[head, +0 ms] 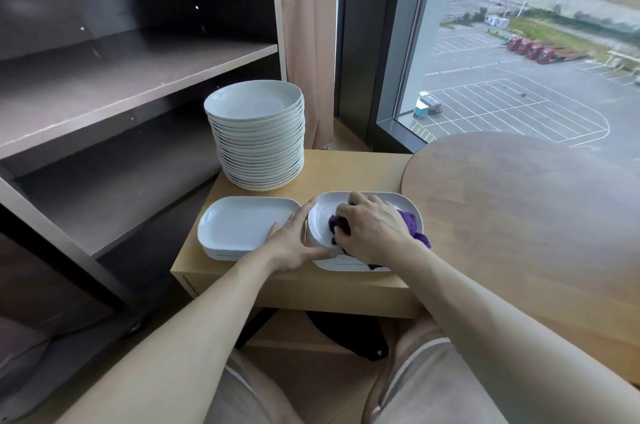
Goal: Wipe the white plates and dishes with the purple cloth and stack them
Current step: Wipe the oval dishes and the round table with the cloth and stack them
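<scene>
On a small light-wood table (360,167) lie two low stacks of white rectangular dishes. My right hand (372,228) grips the purple cloth (412,221) and presses it into the top dish of the right stack (320,219). My left hand (294,241) holds that dish's left edge, thumb at its near rim and fingers along its side. The left stack of rectangular dishes (242,222) lies just beside my left hand. Behind both stands a tall stack of round white plates (256,136).
A dark shelf unit (121,84) stands to the left. A round dark-wood tabletop (519,202) borders the small table on the right. A beige curtain (308,25) and a large window (536,42) are behind. My knees are below the table.
</scene>
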A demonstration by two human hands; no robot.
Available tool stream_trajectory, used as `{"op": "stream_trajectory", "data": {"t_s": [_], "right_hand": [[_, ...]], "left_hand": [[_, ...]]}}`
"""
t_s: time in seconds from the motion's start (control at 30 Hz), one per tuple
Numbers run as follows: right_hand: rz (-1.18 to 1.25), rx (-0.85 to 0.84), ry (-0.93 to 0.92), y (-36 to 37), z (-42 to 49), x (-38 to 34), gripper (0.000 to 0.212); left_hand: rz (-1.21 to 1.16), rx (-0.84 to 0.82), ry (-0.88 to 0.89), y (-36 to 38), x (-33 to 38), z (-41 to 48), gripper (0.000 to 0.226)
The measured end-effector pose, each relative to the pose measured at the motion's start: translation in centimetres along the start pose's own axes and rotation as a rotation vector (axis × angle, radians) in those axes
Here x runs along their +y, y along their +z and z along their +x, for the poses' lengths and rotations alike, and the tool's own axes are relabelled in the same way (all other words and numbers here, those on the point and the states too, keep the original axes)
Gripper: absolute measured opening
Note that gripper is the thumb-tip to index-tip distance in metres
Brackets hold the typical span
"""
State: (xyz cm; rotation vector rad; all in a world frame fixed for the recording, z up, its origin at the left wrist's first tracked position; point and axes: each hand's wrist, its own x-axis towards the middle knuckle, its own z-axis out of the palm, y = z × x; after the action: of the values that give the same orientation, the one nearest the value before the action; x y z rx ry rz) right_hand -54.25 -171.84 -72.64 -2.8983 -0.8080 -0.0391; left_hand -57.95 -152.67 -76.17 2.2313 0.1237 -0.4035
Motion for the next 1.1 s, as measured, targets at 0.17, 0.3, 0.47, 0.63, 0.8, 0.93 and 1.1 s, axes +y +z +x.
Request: {"op": "stream_trajectory", "data": {"t_s": [0.17, 0.3, 0.47, 0.63, 0.8, 0.93, 1.1], "right_hand": [[-0.18, 0.073, 0.078, 0.0, -1.0, 2.7, 0.034], [-0.234, 0.104, 0.232, 0.2, -0.5, 4.2, 0.032], [-0.204, 0.142, 0.359, 0.8, 1.0, 4.2, 0.026], [-0.19, 0.186, 0.35, 1.4, 2.7, 2.5, 0.026], [-0.152, 0.176, 0.264, 1.8, 3.7, -0.1, 0.029], [-0.083, 0.16, 0.141, 1.9, 4.1, -2.0, 0.034], [0.023, 0.085, 0.0, 1.1, 3.6, -2.1, 0.033]], "left_hand": [[0.006, -0.009, -0.002, 0.1, -0.5, 0.3, 0.12], [0.038, 0.001, 0.016, 0.2, -0.3, 0.4, 0.112], [0.051, 0.001, -0.018, 0.3, -0.4, 0.5, 0.107], [0.086, 0.002, -0.022, 0.4, -0.5, 0.6, 0.106], [0.089, 0.009, -0.019, 0.6, -0.7, 0.8, 0.107], [0.151, 0.051, 0.071, 0.9, -0.8, 1.0, 0.108], [0.19, 0.048, 0.015, 1.0, -0.7, 1.2, 0.121]]}}
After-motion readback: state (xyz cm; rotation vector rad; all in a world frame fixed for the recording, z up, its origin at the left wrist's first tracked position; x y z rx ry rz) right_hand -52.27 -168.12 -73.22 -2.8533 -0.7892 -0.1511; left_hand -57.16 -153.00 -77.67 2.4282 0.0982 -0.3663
